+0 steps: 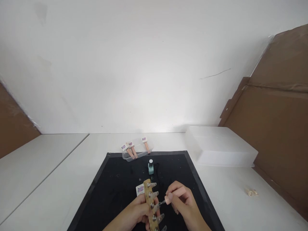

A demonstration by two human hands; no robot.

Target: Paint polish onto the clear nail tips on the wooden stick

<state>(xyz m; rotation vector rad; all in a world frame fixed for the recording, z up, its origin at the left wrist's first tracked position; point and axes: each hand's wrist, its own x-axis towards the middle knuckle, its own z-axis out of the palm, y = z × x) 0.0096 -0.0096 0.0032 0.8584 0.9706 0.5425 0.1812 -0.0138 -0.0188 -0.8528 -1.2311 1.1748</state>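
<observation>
My left hand (139, 211) grips a narrow wooden nail tip stand (149, 205) with several clear false nail tips (154, 194) sticking out from its right side. In my right hand (184, 202) is a nail polish brush (172, 196) with a pale pink handle. Its dark bristle end points left and meets, or nearly meets, a middle nail tip. A white square bottle (140, 189) with a purple label stands just beyond my left hand, partly hidden by the stand. Farther back is a small teal bottle (150, 168) with a white top.
Under everything lies a black mat (120, 183) on a white table (72, 179). A clear plastic tray (141, 153) at its back edge holds pink-handled bottles (131, 152). To the right stand a white translucent box (221, 146) and small beige rings (251, 192). Brown cardboard (271, 125) walls the right side.
</observation>
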